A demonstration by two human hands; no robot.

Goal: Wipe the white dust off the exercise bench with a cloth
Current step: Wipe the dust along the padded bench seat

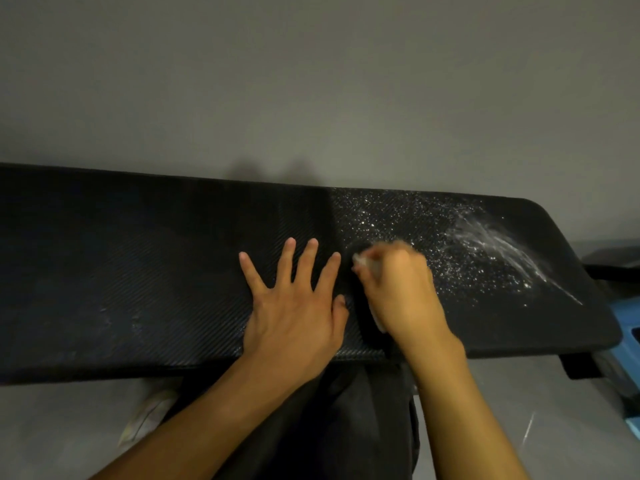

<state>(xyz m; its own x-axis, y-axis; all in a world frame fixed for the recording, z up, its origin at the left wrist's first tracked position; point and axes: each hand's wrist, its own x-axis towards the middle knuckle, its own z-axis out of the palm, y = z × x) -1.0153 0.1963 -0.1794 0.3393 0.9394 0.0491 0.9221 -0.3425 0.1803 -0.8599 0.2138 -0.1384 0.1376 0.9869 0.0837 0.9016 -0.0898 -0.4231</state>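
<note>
Hands side by side near the middle of the black exercise bench [121, 271], close together but not touching. Farthest left on the padded top, dark ribbed surface with only a few faint pale smudges toward the front edge. Next, left hand [294, 306] laid flat, palm down, fingers straight and spread, thumb toward the other hand, holding nothing. Just beside it, right hand [401, 292], blurred, fingers curled over a white cloth [367, 263] and pressing it onto the bench. Cloth mostly hidden, one pale edge showing past the fingertips and another under the heel of the hand. To the right of that hand, white dust [485, 244] scattered as fine specks across the pad from the back edge toward the front, thickening into streaked smears near the rounded right end. Below the bench, pale shoe [149, 414] at left on the grey floor [519, 410], dark trousers [346, 427] between the forearms. Beyond the right end, part of a blue object [632, 320], too cut off to identify. Behind everything, plain grey wall [311, 81].
</note>
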